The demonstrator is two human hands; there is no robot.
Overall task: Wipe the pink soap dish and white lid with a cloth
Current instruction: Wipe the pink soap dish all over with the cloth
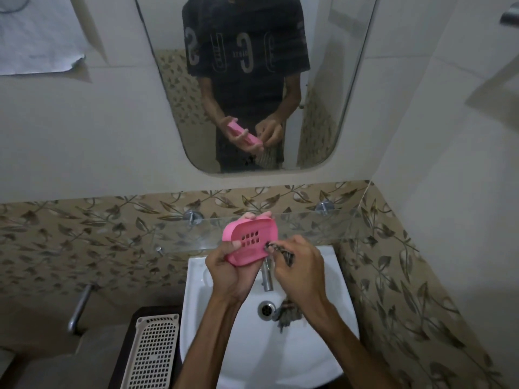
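My left hand grips the pink soap dish above the white sink, tilted so its slotted inside faces me, fingers curled round the far rim. My right hand pinches a dark patterned cloth and presses a bunched end against the dish's right edge. The rest of the cloth hangs below my right wrist over the basin. A white lid does not show anywhere in the head view.
A chrome tap stands under the dish, with the drain in front. A glass shelf runs along the leaf-patterned tiles behind. A white perforated basket sits left of the sink. The mirror hangs above.
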